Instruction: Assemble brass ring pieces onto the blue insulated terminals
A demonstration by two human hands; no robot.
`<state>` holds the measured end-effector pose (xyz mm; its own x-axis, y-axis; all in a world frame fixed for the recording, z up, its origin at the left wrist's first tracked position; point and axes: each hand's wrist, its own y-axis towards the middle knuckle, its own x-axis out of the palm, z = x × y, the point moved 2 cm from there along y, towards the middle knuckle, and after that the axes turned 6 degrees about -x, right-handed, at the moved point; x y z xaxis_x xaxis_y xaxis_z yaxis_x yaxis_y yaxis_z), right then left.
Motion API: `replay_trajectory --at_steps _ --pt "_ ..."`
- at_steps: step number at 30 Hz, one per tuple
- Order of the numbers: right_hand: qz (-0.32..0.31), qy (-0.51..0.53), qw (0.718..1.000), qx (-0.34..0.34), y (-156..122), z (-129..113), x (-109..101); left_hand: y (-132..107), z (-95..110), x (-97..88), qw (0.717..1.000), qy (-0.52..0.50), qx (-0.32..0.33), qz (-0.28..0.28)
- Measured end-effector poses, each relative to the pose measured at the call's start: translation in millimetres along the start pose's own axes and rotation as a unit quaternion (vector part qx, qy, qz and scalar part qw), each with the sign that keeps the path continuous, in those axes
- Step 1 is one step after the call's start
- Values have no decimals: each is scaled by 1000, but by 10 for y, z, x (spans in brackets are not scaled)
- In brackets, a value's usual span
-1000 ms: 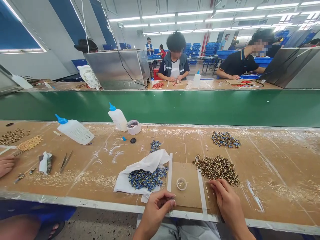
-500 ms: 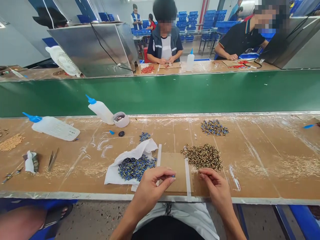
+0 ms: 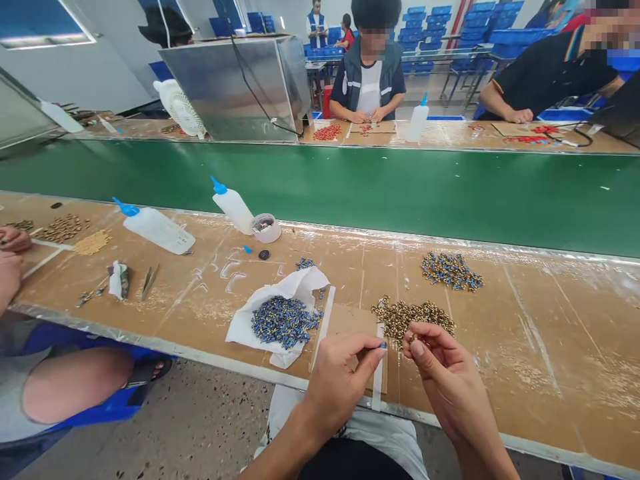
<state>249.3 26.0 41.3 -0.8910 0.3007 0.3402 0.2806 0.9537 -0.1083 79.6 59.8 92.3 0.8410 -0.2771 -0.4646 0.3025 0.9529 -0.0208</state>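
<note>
My left hand [image 3: 340, 380] is closed in a pinch on a small blue part [image 3: 383, 345] at its fingertips. My right hand [image 3: 443, 380] is closed in a pinch on a tiny brass-coloured part [image 3: 411, 339], close to the blue part. Both hands hover over a small cardboard pad [image 3: 353, 323] at the table's near edge. A pile of blue parts [image 3: 285, 321] lies on a white cloth [image 3: 295, 283] to the left. Just beyond my right hand lies a pile of brass parts [image 3: 413, 313].
A smaller mixed pile [image 3: 451, 271] lies farther back. Two white glue bottles with blue tips [image 3: 156, 228] [image 3: 234, 207], a tape roll [image 3: 266, 228] and tweezers [image 3: 149, 283] lie left. A green conveyor belt [image 3: 400, 193] runs behind. Another person's hands [image 3: 11, 257] work at far left; people sit opposite.
The view has swung leftward. My hands have lifted off the pad and come closer together; my right hand left the brass pile with a small part pinched.
</note>
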Motion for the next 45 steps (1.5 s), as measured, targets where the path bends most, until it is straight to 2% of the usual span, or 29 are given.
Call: replay_trajectory --at_steps 3,8,16,21,24,27,31,38,42,45 --pt "-20 18 1000 -9 40 -87 116 -23 23 -63 999 16 24 24" --pt "-5 -18 999 -36 53 -83 293 -1 36 -188 996 39 64 37" --pt "4 -119 989 -89 -66 -145 580 101 5 -366 990 26 135 2" --pt "8 -149 981 -126 -151 -145 767 67 -113 -503 985 37 167 -25" --pt "-11 -176 975 -135 -214 -142 844 41 -150 -600 979 60 190 -33" --pt "-34 -202 969 -138 -287 -154 906 31 -136 -693 971 82 222 -32" --pt "-19 -211 966 -149 -375 -180 988 33 -66 -777 961 95 258 -29" --pt "0 -202 966 -164 -457 -243 1048 29 122 -794 935 165 314 -24" --pt "-48 -208 963 -163 -427 -251 977 9 189 -769 923 221 313 -35" --pt "-96 -203 962 -155 -400 -224 902 -24 215 -741 926 238 288 -49"
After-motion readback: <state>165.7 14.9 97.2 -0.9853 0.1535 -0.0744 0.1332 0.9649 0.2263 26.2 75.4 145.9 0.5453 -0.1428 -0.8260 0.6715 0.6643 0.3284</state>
